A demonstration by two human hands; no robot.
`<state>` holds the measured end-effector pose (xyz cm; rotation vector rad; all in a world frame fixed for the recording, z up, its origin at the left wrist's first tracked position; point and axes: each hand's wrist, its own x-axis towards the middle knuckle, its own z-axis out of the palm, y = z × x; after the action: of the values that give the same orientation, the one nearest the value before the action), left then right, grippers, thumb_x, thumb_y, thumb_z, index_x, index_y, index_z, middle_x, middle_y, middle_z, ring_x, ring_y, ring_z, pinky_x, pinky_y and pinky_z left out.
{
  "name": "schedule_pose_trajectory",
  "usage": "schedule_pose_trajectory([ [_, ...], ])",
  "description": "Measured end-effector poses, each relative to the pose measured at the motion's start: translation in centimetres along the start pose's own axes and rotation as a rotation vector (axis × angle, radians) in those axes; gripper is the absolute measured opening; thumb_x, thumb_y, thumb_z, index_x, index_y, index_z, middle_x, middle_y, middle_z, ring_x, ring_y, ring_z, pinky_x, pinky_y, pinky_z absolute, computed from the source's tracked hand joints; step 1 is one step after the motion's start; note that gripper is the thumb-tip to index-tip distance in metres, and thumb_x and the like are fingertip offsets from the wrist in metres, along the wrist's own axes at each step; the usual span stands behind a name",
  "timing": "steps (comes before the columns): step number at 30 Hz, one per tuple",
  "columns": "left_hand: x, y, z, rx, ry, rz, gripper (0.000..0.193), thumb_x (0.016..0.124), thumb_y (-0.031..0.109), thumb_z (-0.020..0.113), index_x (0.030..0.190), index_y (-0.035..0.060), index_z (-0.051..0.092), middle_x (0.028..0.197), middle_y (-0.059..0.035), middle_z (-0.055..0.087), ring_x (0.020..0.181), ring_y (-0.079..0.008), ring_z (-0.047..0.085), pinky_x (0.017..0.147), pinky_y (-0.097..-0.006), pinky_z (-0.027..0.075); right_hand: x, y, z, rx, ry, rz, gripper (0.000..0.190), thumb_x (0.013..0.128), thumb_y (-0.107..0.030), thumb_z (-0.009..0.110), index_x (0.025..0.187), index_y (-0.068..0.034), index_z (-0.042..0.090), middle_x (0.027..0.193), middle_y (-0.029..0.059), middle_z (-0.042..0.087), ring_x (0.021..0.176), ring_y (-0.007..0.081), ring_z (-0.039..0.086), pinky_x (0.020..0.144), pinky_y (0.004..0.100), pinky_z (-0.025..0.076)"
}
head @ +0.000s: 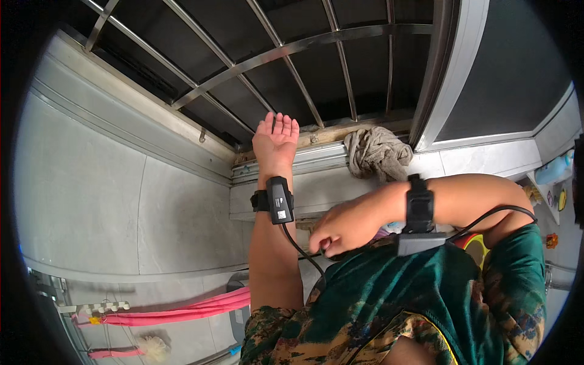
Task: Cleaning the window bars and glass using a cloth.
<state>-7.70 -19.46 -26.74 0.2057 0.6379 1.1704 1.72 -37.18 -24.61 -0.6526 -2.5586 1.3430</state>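
My left hand is raised in front of the barred window, palm towards me and fingers extended. It holds nothing. A black device is strapped to the left wrist, and its black cable runs down to my shirt. My right hand is bent across my chest with its fingers curled, somewhat blurred. A dark bit shows by its fingertips; whether it grips this is unclear. Another strapped device sits at the right wrist. Beyond that hand, a crumpled grey-brown cloth lies on the window ledge.
Metal window bars cross ahead, beside an aluminium sliding frame. Tiled walls close in on the left. Pink fabric and a mesh bath sponge hang at lower left. A corner shelf with a blue bottle stands right.
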Motion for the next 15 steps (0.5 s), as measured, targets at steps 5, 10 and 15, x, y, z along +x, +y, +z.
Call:
schedule_pose_trajectory([
  [5, -0.9, 0.6, -1.0, 0.376, -0.244, 0.05, 0.036, 0.098, 0.028, 0.045, 0.126, 0.0048, 0.044, 0.102, -0.0083, 0.051, 0.098, -0.0232, 0.051, 0.093, -0.0407, 0.041, -8.6, 3.5, -1.3, 0.012, 0.474, 0.39, 0.023, 0.088, -0.015, 0.058, 0.108, -0.003, 0.06, 0.096, 0.0142, 0.066, 0.09, 0.0268, 0.062, 0.08, 0.0358, 0.048],
  [10, -0.3, -4.5, -6.0, 1.171, -0.485, 0.223, 0.029, 0.093, 0.026, 0.056, 0.115, 0.0073, 0.057, 0.105, -0.0067, 0.057, 0.096, -0.0218, 0.055, 0.09, -0.0361, 0.044, -15.1, 6.6, -1.3, 0.88, 0.893, 0.641, 0.018, 0.097, -0.016, 0.048, 0.107, -0.009, 0.06, 0.096, 0.0, 0.065, 0.079, 0.0078, 0.06, 0.065, 0.0205, 0.047],
  [15, -2.0, -12.4, -5.1, 1.708, -1.174, 0.664, 0.047, 0.078, 0.032, 0.071, 0.121, 0.0176, 0.06, 0.136, -0.011, 0.044, 0.122, -0.0341, 0.041, 0.102, -0.046, 0.035, -17.1, 8.1, 0.5, 1.277, 1.163, 0.494, 0.023, 0.099, -0.022, 0.047, 0.107, -0.004, 0.058, 0.095, 0.0037, 0.064, 0.08, 0.0114, 0.062, 0.064, 0.0232, 0.05],
])
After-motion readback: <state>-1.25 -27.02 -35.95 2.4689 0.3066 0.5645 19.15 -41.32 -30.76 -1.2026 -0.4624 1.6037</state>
